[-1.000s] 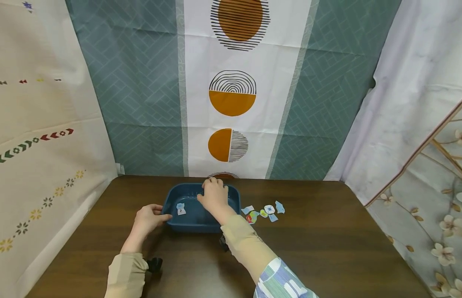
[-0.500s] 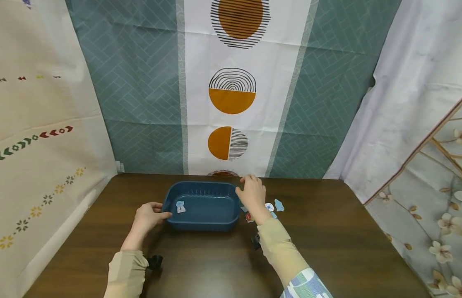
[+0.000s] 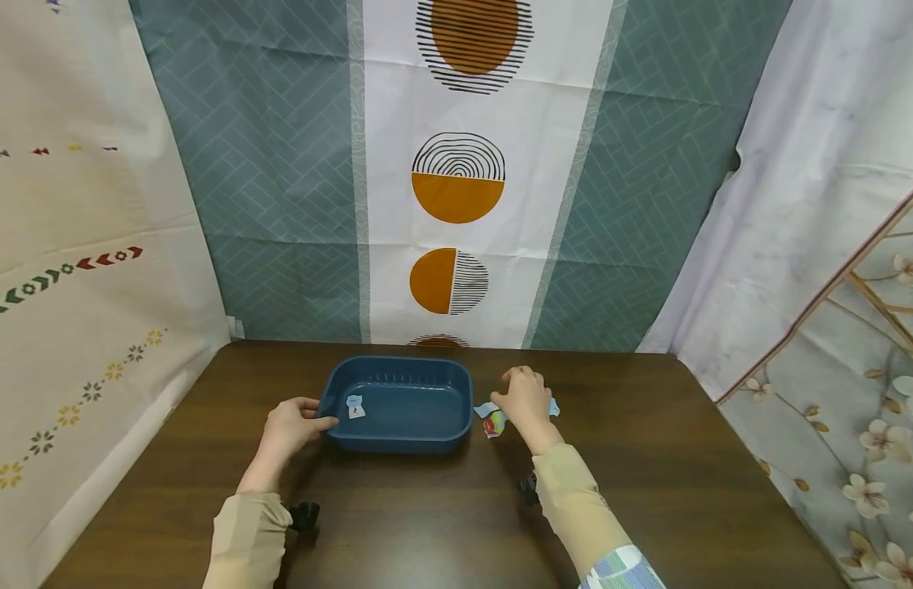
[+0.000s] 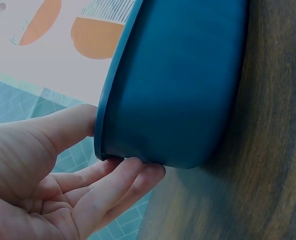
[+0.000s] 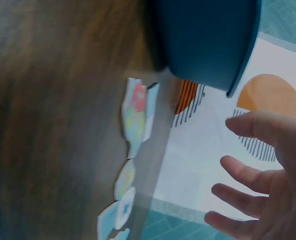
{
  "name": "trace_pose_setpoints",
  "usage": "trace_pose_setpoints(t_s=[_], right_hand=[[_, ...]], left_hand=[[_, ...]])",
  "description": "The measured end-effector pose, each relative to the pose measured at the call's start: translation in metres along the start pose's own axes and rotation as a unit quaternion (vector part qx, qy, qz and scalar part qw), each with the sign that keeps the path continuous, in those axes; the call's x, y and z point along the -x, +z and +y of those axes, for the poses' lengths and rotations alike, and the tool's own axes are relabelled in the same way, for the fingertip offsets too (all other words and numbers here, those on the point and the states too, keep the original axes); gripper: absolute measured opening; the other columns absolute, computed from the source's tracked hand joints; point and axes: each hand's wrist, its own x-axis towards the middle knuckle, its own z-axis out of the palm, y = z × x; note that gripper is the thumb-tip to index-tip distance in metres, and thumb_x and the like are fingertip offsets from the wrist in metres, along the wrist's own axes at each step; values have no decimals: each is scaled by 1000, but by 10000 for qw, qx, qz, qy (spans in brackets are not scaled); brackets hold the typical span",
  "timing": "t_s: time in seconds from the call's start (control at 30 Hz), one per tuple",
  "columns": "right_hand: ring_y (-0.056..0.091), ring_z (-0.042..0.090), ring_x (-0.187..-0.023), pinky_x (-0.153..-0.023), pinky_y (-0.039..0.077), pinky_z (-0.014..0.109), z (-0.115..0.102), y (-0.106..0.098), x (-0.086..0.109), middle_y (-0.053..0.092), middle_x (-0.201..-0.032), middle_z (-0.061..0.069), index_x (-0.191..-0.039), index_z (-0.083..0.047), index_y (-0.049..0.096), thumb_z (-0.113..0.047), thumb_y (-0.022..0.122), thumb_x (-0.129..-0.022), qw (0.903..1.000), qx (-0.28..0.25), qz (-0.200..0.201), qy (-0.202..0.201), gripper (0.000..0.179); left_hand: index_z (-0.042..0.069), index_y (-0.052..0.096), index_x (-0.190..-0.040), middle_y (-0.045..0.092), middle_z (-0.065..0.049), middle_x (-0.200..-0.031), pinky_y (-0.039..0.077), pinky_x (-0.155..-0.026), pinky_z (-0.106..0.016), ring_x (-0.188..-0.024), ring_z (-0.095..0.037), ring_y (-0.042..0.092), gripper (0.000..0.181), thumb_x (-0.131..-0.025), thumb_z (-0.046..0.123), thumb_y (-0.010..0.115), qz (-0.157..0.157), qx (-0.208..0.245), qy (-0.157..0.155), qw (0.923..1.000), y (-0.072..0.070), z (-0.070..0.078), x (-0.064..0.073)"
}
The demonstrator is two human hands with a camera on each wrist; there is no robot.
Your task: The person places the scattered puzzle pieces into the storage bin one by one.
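A blue plastic tray (image 3: 400, 444) sits on the table, with a small light-blue and white paper piece (image 3: 356, 406) lying in its left part. My left hand (image 3: 289, 427) grips the tray's left end, and in the left wrist view the thumb is at the rim (image 4: 101, 127) with the fingers against the outer wall. To the right of the tray, my right hand (image 3: 528, 402) is above a cluster of colourful paper pieces (image 3: 493, 424) and hides some of them. Its fingers are spread and hold nothing in the right wrist view, apart from the pieces (image 5: 135, 115).
The brown wooden table (image 3: 412, 515) reaches back to a patterned curtain (image 3: 456, 286). Printed cloths hang on the left (image 3: 81, 327) and right (image 3: 817, 393). Black wrist cameras sit at both cuffs, the left camera (image 3: 304, 516) close above the table.
My right hand has moved right, from over the tray to above the paper pieces beside it. My left hand has stayed on the tray's left end.
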Motion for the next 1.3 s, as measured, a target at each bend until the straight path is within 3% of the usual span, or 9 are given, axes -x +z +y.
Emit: trace_pose_setpoints(t_s=[0.2, 0.43, 0.63, 0.87, 1.3], right_hand=[[52, 42, -117, -92, 46, 61, 9, 4, 5, 59, -128, 19, -112, -4, 67, -32, 77, -82, 9992, 207, -332, 71, 43], [56, 40, -109, -88, 48, 60, 20, 11, 12, 63, -117, 16, -107, -4, 69, -30, 78, -77, 9986, 274, -449, 4, 41], [56, 40, -108, -91, 44, 67, 23, 17, 15, 62, -119, 16, -108, -3, 69, -31, 77, -75, 9973, 266, -675, -70, 44], [54, 39, -111, -86, 47, 62, 26, 22, 15, 61, -121, 16, -110, -4, 69, -40, 83, -71, 9956, 366, -854, -101, 55], [50, 42, -120, -93, 43, 66, 29, 29, 16, 59, -127, 16, -115, -1, 67, -46, 85, -68, 9928, 489, -1089, -77, 67]], left_hand=[[-17, 53, -122, 60, -38, -116, 59, -80, -47, -85, -37, 73, 53, -85, 14, 74, 23, 39, 58, 10000, 2, 0, -1], [-17, 54, -120, 63, -36, -111, 58, -82, -49, -84, -36, 73, 52, -85, 15, 74, 60, 12, 114, 9999, 1, -3, 1], [-17, 54, -120, 63, -36, -110, 58, -81, -49, -83, -36, 73, 51, -84, 14, 74, 86, 19, 134, 9999, 1, -2, 1], [-17, 54, -119, 62, -37, -111, 58, -81, -49, -84, -36, 73, 50, -85, 13, 74, 63, 43, 143, 9999, 2, -1, 0], [-17, 53, -121, 61, -38, -114, 58, -82, -49, -85, -37, 73, 51, -85, 14, 74, 43, 90, 111, 9999, 2, -3, -1]])
